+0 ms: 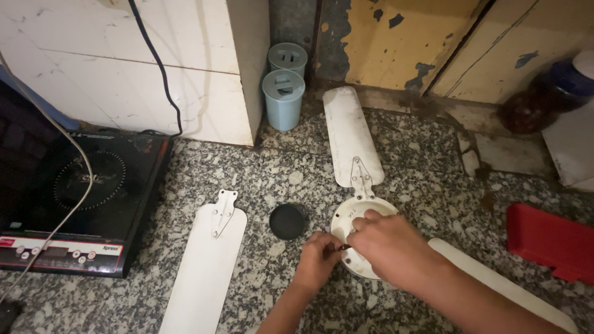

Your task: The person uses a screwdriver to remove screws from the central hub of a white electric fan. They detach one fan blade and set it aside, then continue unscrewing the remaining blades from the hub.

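Note:
A white ceiling-fan motor hub [346, 218] lies on the speckled granite floor [421, 173]. One white blade [349, 133] is fixed to it and points away from me; another blade [495, 281] runs off to the lower right under my forearm. My right hand [387, 244] rests over the hub with fingers curled. My left hand [317, 260] pinches a small dark part at the hub's near-left rim, touching my right fingers. A loose white blade [207, 263] with its metal bracket lies to the left. A round black cap [287, 221] sits between that blade and the hub.
A black induction cooktop [80, 198] sits at left with a white cord and a black cable [154, 62] over it. Two pale blue lidded canisters [283, 93] stand by the white tiled wall. A red flat object [550, 241] lies at right, a dark jar [544, 96] behind.

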